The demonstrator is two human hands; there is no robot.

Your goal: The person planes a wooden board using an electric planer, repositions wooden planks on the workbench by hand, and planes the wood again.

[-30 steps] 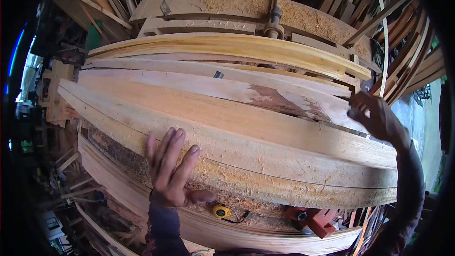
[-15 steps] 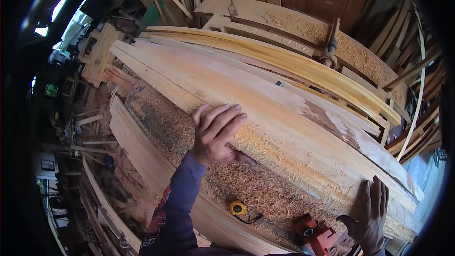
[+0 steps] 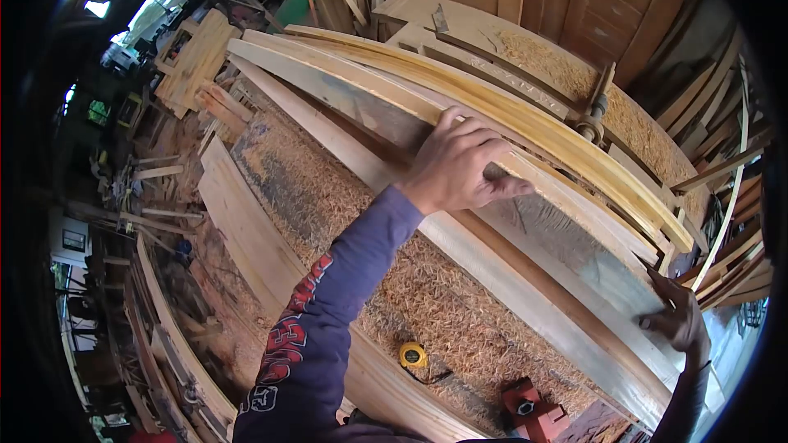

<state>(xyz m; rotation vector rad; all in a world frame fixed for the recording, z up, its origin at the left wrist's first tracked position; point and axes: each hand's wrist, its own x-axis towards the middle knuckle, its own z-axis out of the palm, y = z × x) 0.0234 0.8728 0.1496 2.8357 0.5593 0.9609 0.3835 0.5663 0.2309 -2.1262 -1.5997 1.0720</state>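
A long wooden plank (image 3: 546, 234) is tilted up on its edge, its grey-stained face toward me. My left hand (image 3: 464, 160) grips its upper edge near the middle, fingers over the top and thumb on the near side. Toward the right end, my right hand (image 3: 680, 316) is curled at the same upper edge, with its fingertips partly hidden. Below lies a second pale plank (image 3: 476, 258) along the shavings-covered bench (image 3: 435, 303). A yellow tape measure (image 3: 412, 354) and a red tool (image 3: 533, 412) rest nearest to me.
Behind the tilted plank lie yellowish boards (image 3: 574, 152) and a metal clamp (image 3: 593, 123). Wood shavings cover the far beam (image 3: 533, 53). Another long board (image 3: 246, 205) runs along the near left side. Wood strips (image 3: 735, 221) lean at the right.
The wide plank has gone from lying flat to tilted up on edge, uncovering its stained face and the plank below. Both hands have moved up and away from me with it.
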